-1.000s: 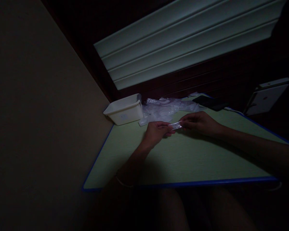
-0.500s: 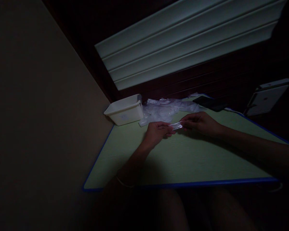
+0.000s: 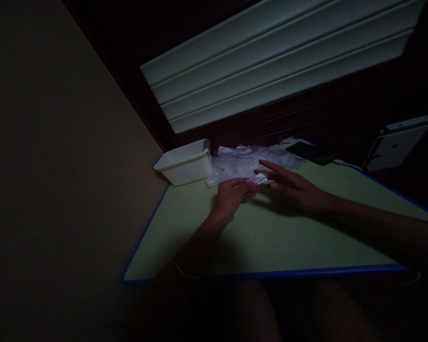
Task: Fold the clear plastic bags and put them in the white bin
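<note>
Of 2 bare arms, the left forearm [image 3: 210, 232] rises from about 7 o'clock, angled toward 1. The left hand [image 3: 231, 195] is curled, thumb and fingers drawn into a pinch aimed near 2 o'clock. The right forearm [image 3: 371, 213] reaches in from 4 o'clock, nearly straight through the wrist. The right hand [image 3: 297, 189] is loosely spread, index finger [image 3: 275, 167] extended toward 10 o'clock, thumb below it; the palm seems to face the left hand.
</note>
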Demonstrator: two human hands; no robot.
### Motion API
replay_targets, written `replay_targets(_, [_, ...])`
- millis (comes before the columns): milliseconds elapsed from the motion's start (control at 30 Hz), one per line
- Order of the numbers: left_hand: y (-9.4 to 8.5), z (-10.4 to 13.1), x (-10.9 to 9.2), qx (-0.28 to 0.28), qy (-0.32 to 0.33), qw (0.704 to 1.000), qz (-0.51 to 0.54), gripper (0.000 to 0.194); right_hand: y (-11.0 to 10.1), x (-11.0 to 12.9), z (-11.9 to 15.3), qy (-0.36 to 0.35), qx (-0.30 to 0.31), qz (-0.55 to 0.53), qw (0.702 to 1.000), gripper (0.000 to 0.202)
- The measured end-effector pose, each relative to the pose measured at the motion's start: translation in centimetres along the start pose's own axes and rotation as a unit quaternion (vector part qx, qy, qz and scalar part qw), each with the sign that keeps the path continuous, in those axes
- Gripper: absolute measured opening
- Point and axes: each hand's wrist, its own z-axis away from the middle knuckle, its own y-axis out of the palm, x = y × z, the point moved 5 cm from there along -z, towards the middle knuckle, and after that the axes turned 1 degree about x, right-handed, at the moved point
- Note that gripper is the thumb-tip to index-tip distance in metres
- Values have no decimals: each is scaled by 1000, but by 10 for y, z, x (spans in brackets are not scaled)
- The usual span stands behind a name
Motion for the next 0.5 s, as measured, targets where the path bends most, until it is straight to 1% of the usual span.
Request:
replay_targets(100, [4,2,4,8,-4,999,40,21,14,0,4,-18,81,43,996,69])
replay_targets(200, [8,3,7,26,-5,997,67,23,19,-2,6,-13,124,66,990,70])
replay_targets(300, [11,4,9,28,-15,996,89,19,19,-3,6,2,129,68,989,69])
replay_targets(500, [13,4,6,24,-27,993,112,12,13,-4,3,-8,98,80,992,65])
